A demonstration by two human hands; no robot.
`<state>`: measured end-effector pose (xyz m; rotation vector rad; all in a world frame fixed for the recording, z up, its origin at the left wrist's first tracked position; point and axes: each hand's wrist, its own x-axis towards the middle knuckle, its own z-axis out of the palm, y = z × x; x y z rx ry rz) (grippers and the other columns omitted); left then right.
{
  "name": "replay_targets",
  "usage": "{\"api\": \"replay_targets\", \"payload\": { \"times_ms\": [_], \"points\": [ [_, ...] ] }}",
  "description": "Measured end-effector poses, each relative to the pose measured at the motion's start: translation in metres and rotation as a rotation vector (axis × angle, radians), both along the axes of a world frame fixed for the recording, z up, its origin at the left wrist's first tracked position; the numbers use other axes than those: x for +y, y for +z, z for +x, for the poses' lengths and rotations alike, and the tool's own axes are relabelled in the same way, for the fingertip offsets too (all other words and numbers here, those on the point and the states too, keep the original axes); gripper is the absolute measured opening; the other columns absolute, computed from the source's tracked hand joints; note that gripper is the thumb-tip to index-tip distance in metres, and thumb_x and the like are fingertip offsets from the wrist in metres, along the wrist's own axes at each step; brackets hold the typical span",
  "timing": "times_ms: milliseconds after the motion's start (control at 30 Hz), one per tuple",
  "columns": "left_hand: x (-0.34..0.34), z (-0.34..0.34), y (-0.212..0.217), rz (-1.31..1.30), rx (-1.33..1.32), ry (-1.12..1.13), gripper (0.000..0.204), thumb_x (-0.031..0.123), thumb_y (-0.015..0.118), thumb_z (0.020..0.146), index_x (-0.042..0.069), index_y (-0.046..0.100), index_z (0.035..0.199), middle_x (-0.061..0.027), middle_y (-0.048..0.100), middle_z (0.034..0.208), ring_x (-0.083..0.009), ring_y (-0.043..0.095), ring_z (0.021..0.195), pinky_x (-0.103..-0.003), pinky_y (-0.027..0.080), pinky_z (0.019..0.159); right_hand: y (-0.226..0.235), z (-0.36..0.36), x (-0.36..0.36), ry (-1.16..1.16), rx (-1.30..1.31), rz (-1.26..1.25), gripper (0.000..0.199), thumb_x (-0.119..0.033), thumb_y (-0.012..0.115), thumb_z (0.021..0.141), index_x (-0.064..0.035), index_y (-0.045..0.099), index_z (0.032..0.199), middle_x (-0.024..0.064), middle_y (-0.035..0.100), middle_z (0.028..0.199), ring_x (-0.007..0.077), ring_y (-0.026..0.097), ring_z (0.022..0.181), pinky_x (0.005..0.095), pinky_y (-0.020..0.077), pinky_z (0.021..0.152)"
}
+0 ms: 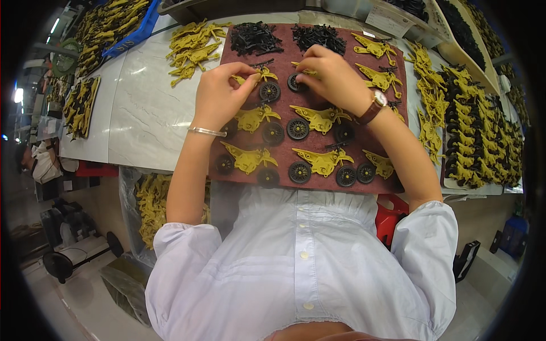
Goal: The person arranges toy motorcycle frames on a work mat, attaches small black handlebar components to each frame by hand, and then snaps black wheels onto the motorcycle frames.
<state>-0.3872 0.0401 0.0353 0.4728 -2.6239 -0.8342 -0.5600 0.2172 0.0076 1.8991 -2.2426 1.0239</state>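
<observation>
Hands [219, 96] [333, 77] pinching yellow toy motorcycle [263, 77], long axis left-right, on maroon mat [318, 142]

White buttoned shirt [301, 273], silver bangle [207, 132], brown-strapped wristwatch [376, 103].

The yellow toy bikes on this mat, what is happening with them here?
A person is putting small yellow toy motorbikes together on a dark red mat. The left hand holds a yellow bike with a black wheel already on it. The right hand pinches another bike beside a loose wheel. Four more bikes with wheels lie in two rows below the hands. Black parts are piled at the mat's top, bare yellow frames lie at the left, and finished bikes are stacked at the right.
</observation>
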Motion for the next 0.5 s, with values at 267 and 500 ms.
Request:
{"api": "replay_targets", "payload": {
  "times_ms": [267,500],
  "points": [
    [-0.044,0.049,-0.006,0.2,0.255,0.182,0.012,0.01,0.071,0.085,-0.001,0.07,0.089,-0.0031,0.069,0.08,-0.0066,0.059,0.065,-0.022,0.047,0.061,0.077,-0.15,0.022,-0.54,0.157,-0.336,0.02,-0.018,0.067,0.088,-0.0043,0.064,0.102,0.0075,0.062,0.096,0.0193,0.06,0.084,0.0327,0.05,0.074],
    [-0.058,0.086,-0.022,0.391,0.236,0.297,0.015,0.009,0.069,0.087,-0.004,0.069,0.094,-0.0039,0.069,0.083,-0.0078,0.062,0.072,-0.023,0.05,0.067,0.056,-0.31,0.032,-0.564,-0.099,0.457,0.061,-0.046,0.078,0.075,-0.0112,0.062,0.123,0.0122,0.067,0.108,0.0225,0.066,0.085,0.039,0.0545,0.071]
  ]
}}
